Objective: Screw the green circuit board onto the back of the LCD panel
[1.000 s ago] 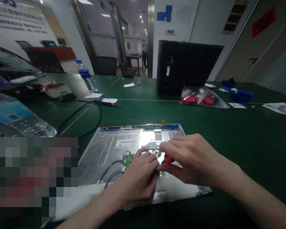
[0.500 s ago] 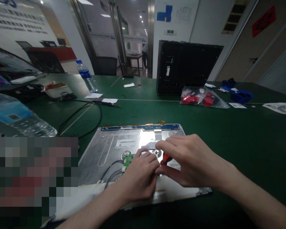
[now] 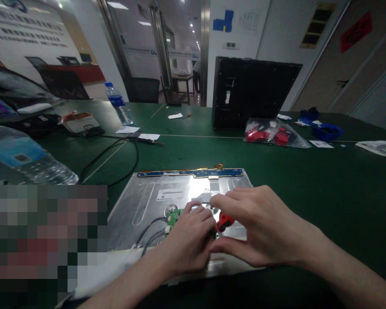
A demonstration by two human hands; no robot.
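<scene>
A silver flat display panel (image 3: 138,197) lies back side up in front of me, a blue circuit strip (image 3: 183,173) along its far edge. My left hand (image 3: 193,234) rests over a small green circuit board (image 3: 173,216), fingers curled down beside the screwdriver; what its fingertips grip is hidden. Black cables (image 3: 151,225) run from that board. My right hand (image 3: 260,225) is around the red-and-black handle of a screwdriver (image 3: 224,221), its thumb and forefinger spread on either side. The screwdriver's tip and my right hand's other fingers are hidden.
Beyond the panel stand a black monitor-like housing (image 3: 254,92) and a clear bag with red pieces (image 3: 273,134). To the left are a large water bottle (image 3: 28,154), a smaller bottle (image 3: 118,105) and a black cable (image 3: 137,159). Blue trays (image 3: 326,131) sit far right.
My right thumb has dropped away from the forefinger, so the gap is wider and more of the red handle shows. My left hand has stayed in place.
</scene>
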